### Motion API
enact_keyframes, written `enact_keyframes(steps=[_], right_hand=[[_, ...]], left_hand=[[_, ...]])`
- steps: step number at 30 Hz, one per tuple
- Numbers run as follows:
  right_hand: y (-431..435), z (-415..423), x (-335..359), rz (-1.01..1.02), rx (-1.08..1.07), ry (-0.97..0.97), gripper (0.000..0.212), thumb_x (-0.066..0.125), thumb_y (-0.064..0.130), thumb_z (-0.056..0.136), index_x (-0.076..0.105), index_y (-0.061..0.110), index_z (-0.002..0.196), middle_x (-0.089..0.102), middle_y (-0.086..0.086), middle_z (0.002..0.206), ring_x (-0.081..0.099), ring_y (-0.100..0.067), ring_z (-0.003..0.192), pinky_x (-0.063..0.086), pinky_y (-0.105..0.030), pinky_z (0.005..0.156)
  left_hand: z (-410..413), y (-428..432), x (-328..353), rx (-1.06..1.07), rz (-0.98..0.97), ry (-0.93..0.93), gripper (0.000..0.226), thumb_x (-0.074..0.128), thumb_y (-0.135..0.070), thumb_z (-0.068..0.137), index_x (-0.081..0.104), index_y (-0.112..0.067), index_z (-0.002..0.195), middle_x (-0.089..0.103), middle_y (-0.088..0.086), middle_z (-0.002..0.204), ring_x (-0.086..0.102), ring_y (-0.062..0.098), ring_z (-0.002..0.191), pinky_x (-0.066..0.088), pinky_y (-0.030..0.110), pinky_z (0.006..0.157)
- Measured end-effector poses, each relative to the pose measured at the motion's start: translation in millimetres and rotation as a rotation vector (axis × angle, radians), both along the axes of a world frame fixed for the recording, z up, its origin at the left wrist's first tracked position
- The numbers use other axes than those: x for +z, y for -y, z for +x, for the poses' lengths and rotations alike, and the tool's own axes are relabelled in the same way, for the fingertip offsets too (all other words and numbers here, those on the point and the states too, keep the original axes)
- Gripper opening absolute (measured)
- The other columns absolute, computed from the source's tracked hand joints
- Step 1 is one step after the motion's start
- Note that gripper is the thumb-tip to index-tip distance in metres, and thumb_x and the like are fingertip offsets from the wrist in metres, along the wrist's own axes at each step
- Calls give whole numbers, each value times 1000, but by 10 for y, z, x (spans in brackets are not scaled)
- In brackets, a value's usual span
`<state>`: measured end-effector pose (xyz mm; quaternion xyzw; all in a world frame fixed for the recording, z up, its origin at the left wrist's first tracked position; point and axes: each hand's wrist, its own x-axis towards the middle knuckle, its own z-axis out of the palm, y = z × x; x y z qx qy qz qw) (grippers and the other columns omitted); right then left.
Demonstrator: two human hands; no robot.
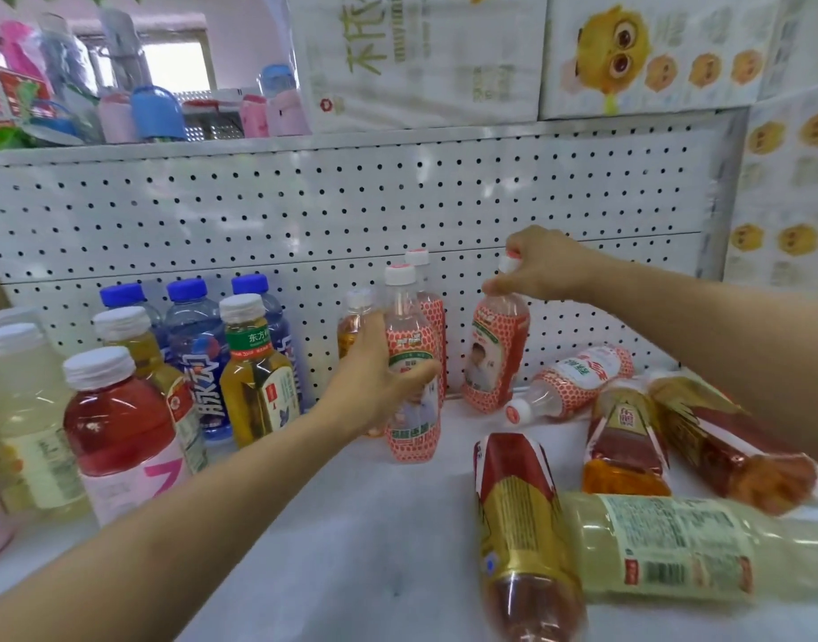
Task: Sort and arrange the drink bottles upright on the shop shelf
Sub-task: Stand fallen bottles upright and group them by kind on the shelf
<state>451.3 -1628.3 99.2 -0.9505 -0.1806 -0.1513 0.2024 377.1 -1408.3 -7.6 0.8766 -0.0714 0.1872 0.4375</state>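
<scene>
Shelf [374,539], left side: mixed bottles standing upright, red drink [120,424] in front. Centre: left hand [379,377] grasps an upright orange-patterned bottle [414,437] standing on the shelf. Right hand [544,271] pinches the neck of a second patterned bottle [495,359], slightly tilted, near the pegboard [305,201]. Far right: pale yellow bottle [676,549] and others lie flat.
</scene>
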Motion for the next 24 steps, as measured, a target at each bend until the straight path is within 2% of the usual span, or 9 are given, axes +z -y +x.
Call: enact_keyframes(steps=[6,9,11,12,14,16,17,20,24], right_hand=[[-235,213,-72,127,84,-83,44,63,28,94,46,16,133,57,-9,112,54,-16,78,43,-28,56],[-101,199,-80,183,69,-208,68,59,24,97,20,22,153,58,-10,112,54,-18,79,45,-30,59],[83,127,-140,78,-101,-158,75,55,21,98,8,11,155,58,-10,94,54,-18,73,42,-29,55],[162,73,-213,-53,-174,-109,70,53,19,97,13,5,152,58,-10,90,56,-20,73,43,-31,56],[225,-58,-445,-341,-109,-144,56,57,17,92,39,4,143,64,-13,111,62,-25,93,54,-36,75],[191,-172,-740,-580,85,-279,54,67,18,87,51,16,139,58,-5,134,56,-24,117,50,-37,96],[158,-203,-877,-707,145,-275,59,70,20,86,50,23,141,55,0,137,52,-22,122,46,-37,98],[121,-155,-1061,-941,200,43,48,65,31,92,51,29,137,62,2,128,54,-21,116,45,-35,88],[253,-33,-756,-697,147,202,30,58,36,95,55,30,124,66,6,101,57,-11,83,37,-25,61]], left_hand=[[25,10,-31,9,-25,17,65,77,-33,84,33,-34,131,59,-10,112,65,3,94,49,18,67],[41,22,-26,20,-21,13,68,77,-33,83,32,-35,134,58,-11,111,64,5,95,54,26,76],[55,31,-40,34,-9,16,68,77,-33,83,30,-38,133,56,-15,106,64,5,93,56,33,80],[56,38,-49,43,-6,17,68,77,-33,83,30,-39,132,56,-15,106,64,5,93,57,34,80],[60,57,-58,52,-18,16,68,77,-32,83,31,-37,133,56,-13,109,64,8,94,56,35,79],[61,76,-44,53,-26,12,67,77,-31,83,32,-34,132,58,-11,109,64,7,92,56,34,78],[57,82,-31,53,-29,8,66,77,-31,83,33,-34,131,59,-11,109,64,7,92,56,35,78],[39,78,-15,51,-45,-5,64,77,-32,83,34,-32,131,61,-10,107,66,7,90,55,29,72],[33,88,-18,69,-43,-3,63,77,-30,84,33,-32,129,59,-14,102,62,1,85,50,22,65]])
